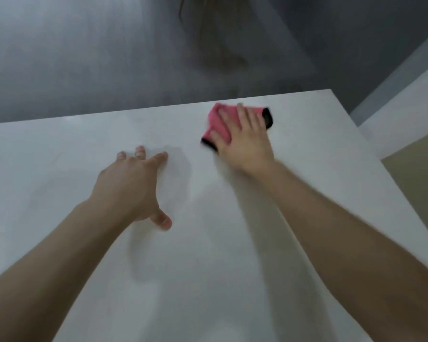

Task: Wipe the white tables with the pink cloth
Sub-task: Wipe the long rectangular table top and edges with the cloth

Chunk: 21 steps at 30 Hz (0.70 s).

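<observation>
the white table [232, 255] fills most of the view. the left hand [131, 183] rests on it mid-table, fingers spread and straight, holding nothing, probably bracing the body for the long reach. the right hand [245, 141] lies at the end of an outstretched arm, fingers extended and pressing down flat rather than curling, as far as the blur lets me tell. under it the pink cloth [219, 122] sits bunched near the table's far edge, toward the right corner, black trim showing.
</observation>
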Each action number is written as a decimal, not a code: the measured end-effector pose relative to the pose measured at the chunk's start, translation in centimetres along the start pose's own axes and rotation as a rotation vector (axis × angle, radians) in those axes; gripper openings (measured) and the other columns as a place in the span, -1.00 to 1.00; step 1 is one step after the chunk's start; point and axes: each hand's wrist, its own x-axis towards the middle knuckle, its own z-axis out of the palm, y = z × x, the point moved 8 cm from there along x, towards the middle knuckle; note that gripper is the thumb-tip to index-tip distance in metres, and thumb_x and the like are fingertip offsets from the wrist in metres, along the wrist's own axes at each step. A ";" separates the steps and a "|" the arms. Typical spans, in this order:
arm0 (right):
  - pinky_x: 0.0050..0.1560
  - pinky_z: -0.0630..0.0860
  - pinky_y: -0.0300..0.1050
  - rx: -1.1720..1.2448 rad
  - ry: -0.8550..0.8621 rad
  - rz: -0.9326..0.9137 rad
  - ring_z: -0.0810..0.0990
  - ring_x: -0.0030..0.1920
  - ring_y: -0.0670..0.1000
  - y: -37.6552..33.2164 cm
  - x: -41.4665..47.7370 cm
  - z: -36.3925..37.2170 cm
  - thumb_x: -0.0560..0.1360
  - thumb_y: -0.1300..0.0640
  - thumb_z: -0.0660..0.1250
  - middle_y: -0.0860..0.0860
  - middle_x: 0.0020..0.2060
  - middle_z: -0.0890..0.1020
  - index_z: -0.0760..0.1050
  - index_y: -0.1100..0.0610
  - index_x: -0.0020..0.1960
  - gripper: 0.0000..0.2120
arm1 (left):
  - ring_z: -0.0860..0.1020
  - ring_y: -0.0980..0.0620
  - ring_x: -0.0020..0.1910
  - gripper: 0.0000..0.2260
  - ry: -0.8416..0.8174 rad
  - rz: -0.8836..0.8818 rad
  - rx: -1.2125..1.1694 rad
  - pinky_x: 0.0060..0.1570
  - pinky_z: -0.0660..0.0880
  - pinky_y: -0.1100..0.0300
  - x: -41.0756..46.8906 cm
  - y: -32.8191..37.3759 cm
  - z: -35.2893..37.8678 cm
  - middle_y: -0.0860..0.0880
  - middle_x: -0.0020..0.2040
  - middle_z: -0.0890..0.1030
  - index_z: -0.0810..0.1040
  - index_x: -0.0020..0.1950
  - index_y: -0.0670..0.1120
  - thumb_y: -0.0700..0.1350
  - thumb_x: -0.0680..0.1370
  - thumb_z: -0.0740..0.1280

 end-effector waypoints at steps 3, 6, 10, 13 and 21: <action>0.72 -0.23 0.14 0.006 -0.009 0.087 -0.11 0.75 0.16 0.6 4.4 0.0 0.73 -0.33 -0.11 0.14 0.76 -0.03 -0.08 -0.11 0.77 -0.32 | 0.18 -0.23 0.66 0.40 -0.032 -0.008 0.050 0.48 0.42 -0.24 -0.5 0.9 -0.2 -0.10 0.72 0.08 -0.04 0.73 0.13 0.35 0.10 0.72; 0.73 -0.19 0.12 0.058 0.044 -0.084 -0.13 0.76 0.10 0.3 -7.3 -0.1 0.74 -0.25 -0.08 0.12 0.76 -0.03 -0.08 -0.10 0.77 -0.35 | 0.11 -0.19 0.69 0.32 -0.028 0.075 0.108 0.53 0.37 -0.22 -0.9 4.3 -1.0 -0.11 0.72 0.07 -0.03 0.73 0.09 0.25 0.20 0.73; 0.73 -0.21 0.10 0.069 -0.007 -0.187 -0.13 0.75 0.08 4.6 -12.3 -0.4 0.72 -0.26 -0.05 0.07 0.76 -0.03 -0.06 -0.15 0.77 -0.35 | 0.25 -0.18 0.58 0.26 0.068 0.157 0.056 0.45 0.42 -0.14 -1.4 10.9 -2.7 -0.14 0.62 0.20 0.02 0.71 0.08 0.33 0.21 0.69; 0.72 -0.24 0.12 0.003 -0.015 -0.024 -0.11 0.75 0.15 6.8 1.2 -1.7 0.74 -0.29 -0.10 0.11 0.76 -0.04 -0.08 -0.14 0.77 -0.36 | 0.32 -0.19 0.49 0.20 0.131 0.132 0.038 0.43 0.42 -0.11 -1.2 14.0 -2.5 -0.15 0.53 0.28 0.14 0.66 0.03 0.39 0.20 0.66; 0.74 -0.17 0.14 0.047 0.078 -0.162 -0.15 0.75 0.05 10.2 -14.1 -1.5 0.75 -0.22 -0.06 0.04 0.76 -0.04 -0.09 -0.08 0.77 -0.36 | 0.03 -0.22 0.69 0.41 -0.024 0.102 0.002 0.57 0.31 -0.22 1.3 15.6 -1.8 -0.11 0.72 0.01 -0.05 0.74 0.12 0.31 0.10 0.73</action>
